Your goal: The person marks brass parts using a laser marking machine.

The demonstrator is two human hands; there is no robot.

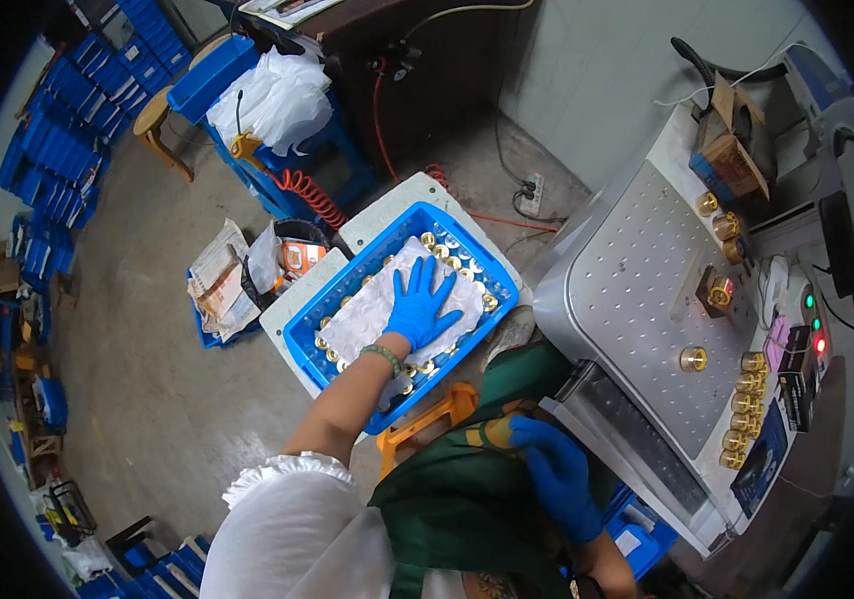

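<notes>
1. Two blue-gloved hands: the left hand point(422, 307) lies palm down with its fingers spread; the right hand point(559, 474) is in front of the green apron point(447, 489), by one yellowish object point(493, 433). Whether its fingers pinch that, I cannot tell.
2. One white sheet point(355, 324), under the left hand, inside one blue tray point(304, 351) on the pale bench point(399, 205).
3. Many gold-rimmed pieces point(429, 241) show around the sheet; the rest of the tray's contents are covered, so no full count.
4. Two more gold pieces on the perforated metal platform point(636, 290): one bare point(693, 359), one on a dark block point(711, 302).
5. Three gold pieces along its far right side, and a row of at least six point(744, 402) nearer.
6. The left forearm point(352, 394) crosses the tray's near edge, hiding part of it.
7. Around: one orange stool point(460, 402), one cardboard box point(736, 165), one red coiled hose point(312, 198).
</notes>
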